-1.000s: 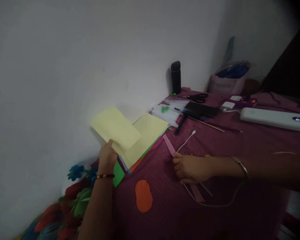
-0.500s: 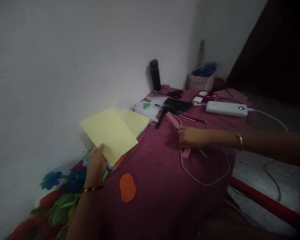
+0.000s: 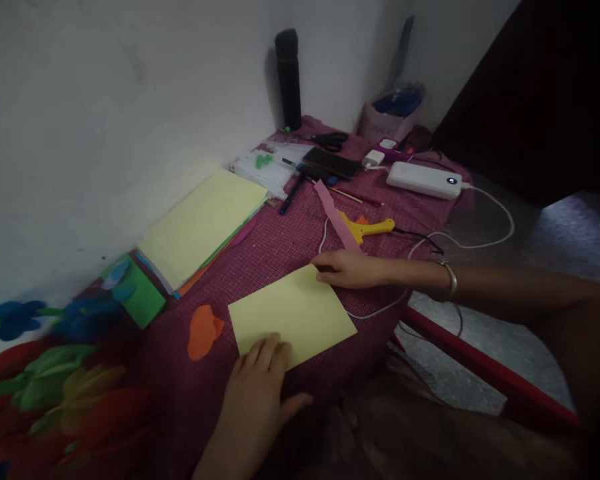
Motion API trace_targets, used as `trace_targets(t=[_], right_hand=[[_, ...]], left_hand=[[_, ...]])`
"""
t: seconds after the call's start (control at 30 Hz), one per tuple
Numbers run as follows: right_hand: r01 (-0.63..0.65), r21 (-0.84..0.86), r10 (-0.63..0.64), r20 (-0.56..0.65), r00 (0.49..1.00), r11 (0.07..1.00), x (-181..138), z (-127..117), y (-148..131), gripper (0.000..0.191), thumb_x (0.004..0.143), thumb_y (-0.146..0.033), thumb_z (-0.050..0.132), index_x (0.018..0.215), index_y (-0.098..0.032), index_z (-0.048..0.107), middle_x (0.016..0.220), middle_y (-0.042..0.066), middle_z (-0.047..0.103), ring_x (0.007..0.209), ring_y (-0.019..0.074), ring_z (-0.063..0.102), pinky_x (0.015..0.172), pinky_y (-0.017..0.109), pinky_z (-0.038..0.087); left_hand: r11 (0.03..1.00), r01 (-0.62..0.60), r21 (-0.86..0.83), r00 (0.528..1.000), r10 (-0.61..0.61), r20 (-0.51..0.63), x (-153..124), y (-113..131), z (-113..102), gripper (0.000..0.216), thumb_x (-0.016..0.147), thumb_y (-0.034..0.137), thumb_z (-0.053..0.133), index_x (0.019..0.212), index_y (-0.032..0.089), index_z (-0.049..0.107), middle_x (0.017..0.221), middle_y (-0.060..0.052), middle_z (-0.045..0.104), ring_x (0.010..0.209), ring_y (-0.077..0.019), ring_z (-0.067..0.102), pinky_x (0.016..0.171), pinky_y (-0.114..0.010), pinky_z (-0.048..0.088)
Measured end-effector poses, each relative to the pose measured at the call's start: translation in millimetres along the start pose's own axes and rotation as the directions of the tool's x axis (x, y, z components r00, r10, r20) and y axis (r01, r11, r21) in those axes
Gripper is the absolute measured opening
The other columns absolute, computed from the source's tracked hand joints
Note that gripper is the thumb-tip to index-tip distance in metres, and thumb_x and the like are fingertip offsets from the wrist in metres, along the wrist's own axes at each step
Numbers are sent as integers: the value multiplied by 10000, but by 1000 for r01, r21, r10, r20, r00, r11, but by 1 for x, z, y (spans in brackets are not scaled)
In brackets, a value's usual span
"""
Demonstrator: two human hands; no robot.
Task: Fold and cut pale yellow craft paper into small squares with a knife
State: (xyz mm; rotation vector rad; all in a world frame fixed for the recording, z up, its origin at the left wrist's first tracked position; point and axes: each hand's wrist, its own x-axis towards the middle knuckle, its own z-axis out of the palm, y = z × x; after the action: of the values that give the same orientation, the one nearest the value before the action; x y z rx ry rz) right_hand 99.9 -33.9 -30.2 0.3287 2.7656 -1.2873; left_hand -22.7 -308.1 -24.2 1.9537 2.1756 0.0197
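Note:
A pale yellow sheet [image 3: 300,313] lies on the checked cloth in front of me. My left hand [image 3: 260,373] rests flat on its near edge, fingers stretched and thumb out to the side. At the sheet's far right corner is my right hand [image 3: 350,268], its fingertips touching or just over the paper and the thumb a little apart. Just beyond that hand lies a torn pink paper strip [image 3: 336,217]. Behind the strip is a yellow glue gun [image 3: 370,230] with a dark cord. Orange cut paper [image 3: 203,332] sits left of the sheet.
Stacked coloured paper [image 3: 200,227] lies by the wall. Beyond are white sticks [image 3: 265,170], a phone [image 3: 331,163], scissors [image 3: 330,140], a black bottle [image 3: 289,83] and a power bank [image 3: 424,180] with a cable. Craft flowers [image 3: 55,380] fill the left.
The yellow sheet in my left hand has come down onto the cloth, nearer me. My right hand has left the pink strip, uncovering the glue gun, and moved to the sheet's corner.

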Motion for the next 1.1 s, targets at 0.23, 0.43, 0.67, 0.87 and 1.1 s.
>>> trace_targets(t=[0.23,0.43,0.67,0.87,1.1], right_hand=[[101,-110,-111,-88,990,989,5,7,-17,111,829,-128,490,806,-129,598,784,46,611,711,131,545,655,235,393],[219,41,-214,-96,972,975,-4,23,-26,171,824,-168,529,979,-116,577,902,60,598,794,141,546,710,250,429],[81,535,-133,60,989,841,0,27,-20,387,926,-472,416,1039,-122,534,900,31,575,801,114,549,704,232,466],[96,519,-140,47,989,850,7,24,-18,376,900,-437,505,1077,-109,556,990,53,593,885,119,552,791,249,462],[76,527,-125,57,991,846,7,31,-15,408,868,-463,549,1085,-119,568,971,50,608,842,117,567,735,242,487]], left_hand=[[685,265,-678,923,-383,-26,32,-10,-7,227,810,403,549,849,202,647,815,-58,660,734,-205,639,637,-332,529],[299,88,-950,808,-579,-108,70,0,7,232,797,357,583,962,198,545,715,26,581,548,-97,541,526,-226,470],[446,31,-894,820,-523,-233,80,-10,36,285,836,299,552,1101,193,553,867,-23,616,759,-127,598,695,-247,486],[474,23,-880,843,-482,-237,78,-9,37,162,835,271,552,975,192,553,906,-32,622,826,-141,600,765,-267,479],[613,-6,-790,826,-442,-349,80,-4,37,318,816,178,535,1132,218,542,1013,-55,604,882,-154,598,749,-267,488]])
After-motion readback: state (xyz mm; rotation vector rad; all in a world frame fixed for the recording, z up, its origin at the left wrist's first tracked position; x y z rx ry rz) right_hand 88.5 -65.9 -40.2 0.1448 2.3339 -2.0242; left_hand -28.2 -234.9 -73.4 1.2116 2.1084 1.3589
